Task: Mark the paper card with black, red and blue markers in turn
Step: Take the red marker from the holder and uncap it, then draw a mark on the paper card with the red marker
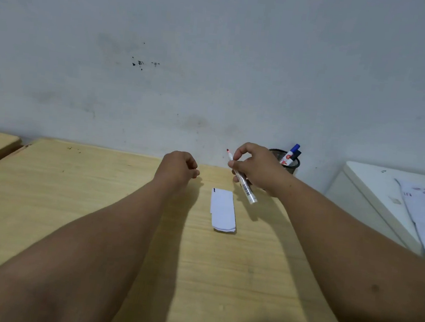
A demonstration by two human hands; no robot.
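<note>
On the near part of the wooden table [70, 225], both bare forearms reach forward. Paper card [223, 210] lies flat between them, a small dark mark at its far left corner. Left hand [179, 168] hovers beyond the card's left side, fingers curled into a loose fist; whether it holds anything cannot be told. Right hand [256, 166] pinches the uncapped red marker [243, 180], tip pointing up and away, barrel end above the card's far right corner. Farther back, against the wall, a black mesh pen holder [290, 165] holds the blue marker [291, 154] beside a dark-capped one.
</note>
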